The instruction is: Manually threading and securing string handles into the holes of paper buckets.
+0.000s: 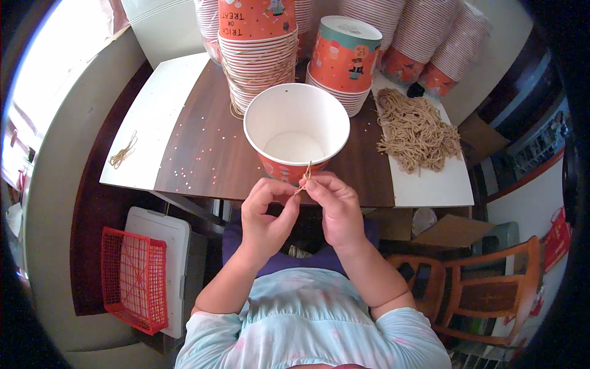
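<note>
A white-lined paper bucket (329, 111) with an orange printed outside stands upright at the front of the table, its mouth toward me. One small hole shows in its far inner wall. At its near rim, my left hand (265, 215) and my right hand (337, 208) pinch a thin tan cord (308, 169) between thumbs and fingers. A short end of the cord sticks up above my right fingertips, against the rim. Whether the cord passes through the bucket's near wall is hidden by my fingers.
Behind stand a tall nested bucket stack (258, 67) hung with cords and an upside-down stack (345, 58). A tan cord pile (418, 132) lies right, a small cord bundle (124, 152) left. A wooden chair (485, 292) and red basket (134, 280) flank me.
</note>
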Action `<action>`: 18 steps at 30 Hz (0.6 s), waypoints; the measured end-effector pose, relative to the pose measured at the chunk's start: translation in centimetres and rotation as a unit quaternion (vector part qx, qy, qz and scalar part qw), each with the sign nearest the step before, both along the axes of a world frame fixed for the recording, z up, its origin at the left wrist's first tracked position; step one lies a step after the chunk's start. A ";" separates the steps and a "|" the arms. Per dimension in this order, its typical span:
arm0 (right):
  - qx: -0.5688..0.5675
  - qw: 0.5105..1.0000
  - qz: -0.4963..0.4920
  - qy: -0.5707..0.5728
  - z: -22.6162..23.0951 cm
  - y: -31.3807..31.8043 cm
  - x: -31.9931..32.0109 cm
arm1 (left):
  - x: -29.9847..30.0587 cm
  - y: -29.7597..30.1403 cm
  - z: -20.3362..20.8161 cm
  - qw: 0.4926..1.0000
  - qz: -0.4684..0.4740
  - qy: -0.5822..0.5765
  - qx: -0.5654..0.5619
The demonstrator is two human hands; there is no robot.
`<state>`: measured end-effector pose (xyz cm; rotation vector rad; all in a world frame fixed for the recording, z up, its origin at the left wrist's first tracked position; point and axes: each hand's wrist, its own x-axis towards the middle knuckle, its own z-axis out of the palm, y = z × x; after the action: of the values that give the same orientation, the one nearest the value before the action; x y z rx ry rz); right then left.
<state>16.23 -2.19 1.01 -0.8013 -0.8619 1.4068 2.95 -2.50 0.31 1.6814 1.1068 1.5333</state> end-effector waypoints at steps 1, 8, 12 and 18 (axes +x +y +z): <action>0.018 0.999 -0.011 -0.032 0.0 0.0 0.1 | 0.1 0.0 0.1 1.000 0.000 -0.012 0.004; 0.136 0.963 -0.070 -0.221 0.1 0.2 1.0 | 1.1 0.2 0.2 1.000 -0.006 -0.026 0.001; 0.161 0.952 -0.122 -0.230 0.1 0.4 1.5 | 0.6 0.2 0.0 0.999 -0.043 -0.014 -0.016; 0.130 0.965 -0.090 -0.210 0.2 0.3 1.7 | 1.1 -0.5 -0.5 0.940 -0.149 -0.272 -0.142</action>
<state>17.91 -1.86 1.20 -0.9625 -1.2378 0.9507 4.04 -2.97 -0.16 1.0740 0.6986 1.4343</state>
